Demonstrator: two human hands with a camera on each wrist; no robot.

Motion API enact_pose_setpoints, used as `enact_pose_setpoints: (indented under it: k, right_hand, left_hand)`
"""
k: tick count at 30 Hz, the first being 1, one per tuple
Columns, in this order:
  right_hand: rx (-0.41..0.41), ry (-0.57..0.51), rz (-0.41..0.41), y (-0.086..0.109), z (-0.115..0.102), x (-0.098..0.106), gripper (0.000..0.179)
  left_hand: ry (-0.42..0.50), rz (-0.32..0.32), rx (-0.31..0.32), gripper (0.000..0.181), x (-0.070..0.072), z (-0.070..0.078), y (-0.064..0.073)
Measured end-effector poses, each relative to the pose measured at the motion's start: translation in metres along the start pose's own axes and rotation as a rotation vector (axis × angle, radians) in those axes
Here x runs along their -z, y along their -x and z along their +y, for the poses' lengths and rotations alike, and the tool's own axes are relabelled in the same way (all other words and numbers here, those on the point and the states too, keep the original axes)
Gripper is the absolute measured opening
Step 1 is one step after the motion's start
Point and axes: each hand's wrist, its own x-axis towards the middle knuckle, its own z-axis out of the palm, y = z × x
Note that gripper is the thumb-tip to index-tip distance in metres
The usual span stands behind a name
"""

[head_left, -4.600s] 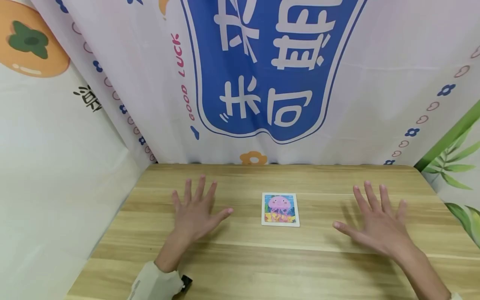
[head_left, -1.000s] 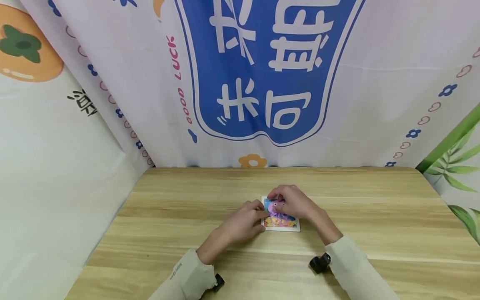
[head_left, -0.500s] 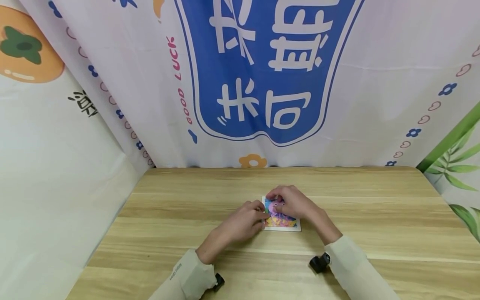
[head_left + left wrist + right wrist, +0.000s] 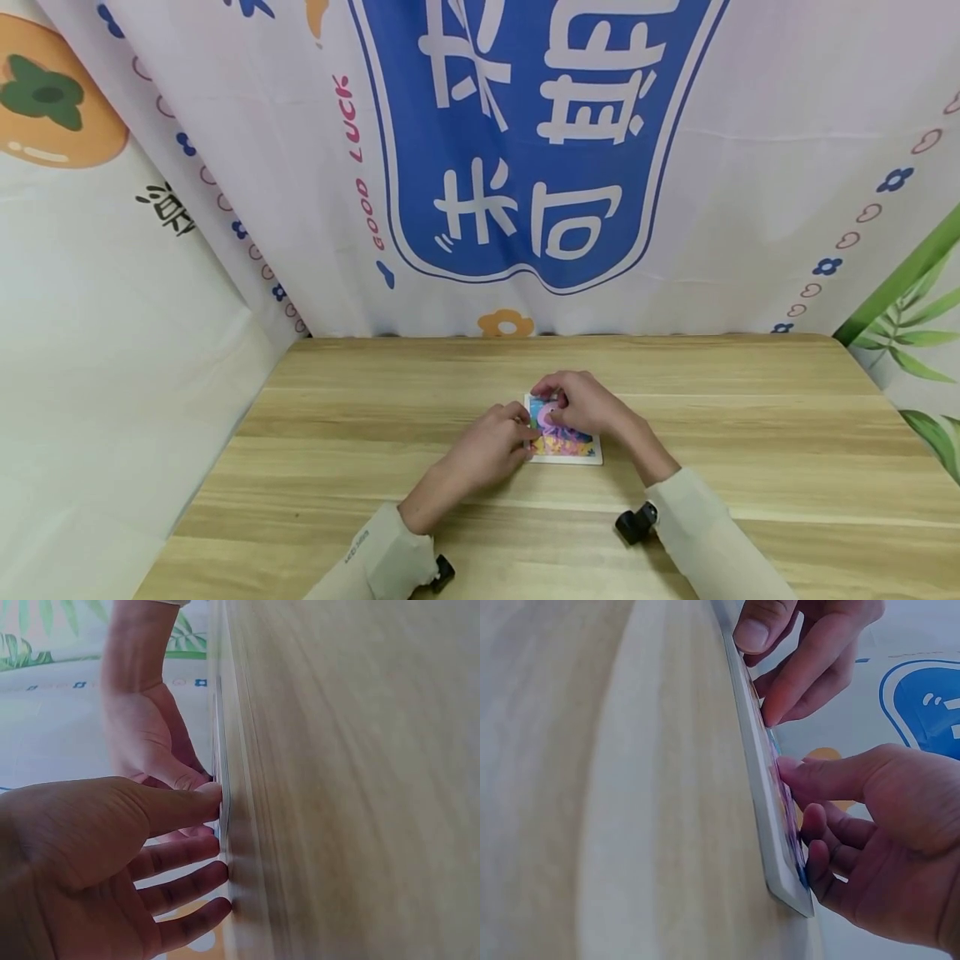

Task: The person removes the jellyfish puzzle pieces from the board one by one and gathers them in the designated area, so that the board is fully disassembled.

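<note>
A small square picture board (image 4: 564,457), white-rimmed and printed with a pink jellyfish, lies flat on the table. At its left edge my left hand (image 4: 483,446) holds it, with the thumb on the near side and a finger reaching onto the picture. My right hand (image 4: 592,404) comes in from the right, bent over the board's upper part. In the right wrist view that hand's thumb (image 4: 799,774) touches the picture surface, and its other fingers curl by the far side. Whether it pinches any part cannot be told. Much of the jellyfish is covered by my hands.
The wood-grain table (image 4: 360,375) surrounds the board. A printed curtain (image 4: 750,208) hangs behind its back edge, and white cloth (image 4: 90,350) hangs on the left. Dark wrist cameras (image 4: 636,523) sit below both sleeves.
Some seconds ago both hands lay spread on the table, apart from the board. They have since come together on it. Over the last second hands and board have barely moved.
</note>
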Motion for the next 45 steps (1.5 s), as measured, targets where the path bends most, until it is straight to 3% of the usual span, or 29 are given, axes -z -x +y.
enact_pose_setpoints:
  k: [7,15,28,37,45]
  right_hand:
    - [-0.021,-0.006,-0.022,-0.001,-0.001,-0.001,0.038]
    - [-0.006,0.058,-0.057,-0.002,-0.006,-0.001,0.035]
    - [0.02,0.105,0.008,0.003,-0.009,-0.004,0.043]
    - [0.02,0.06,0.044,0.0,-0.007,-0.004,0.035]
    - [0.006,0.028,0.016,-0.001,-0.005,-0.007,0.039]
  left_hand:
    - [0.011,0.002,-0.006,0.027,0.001,0.0,0.001]
    - [0.019,0.015,-0.035,0.026,0.004,-0.001,0.002]
    - [0.005,0.012,-0.043,0.027,0.002,-0.002,0.002]
    - [0.039,-0.02,-0.017,0.028,0.005,-0.001,0.001]
    - [0.042,-0.029,-0.02,0.028,0.005,0.0,0.001]
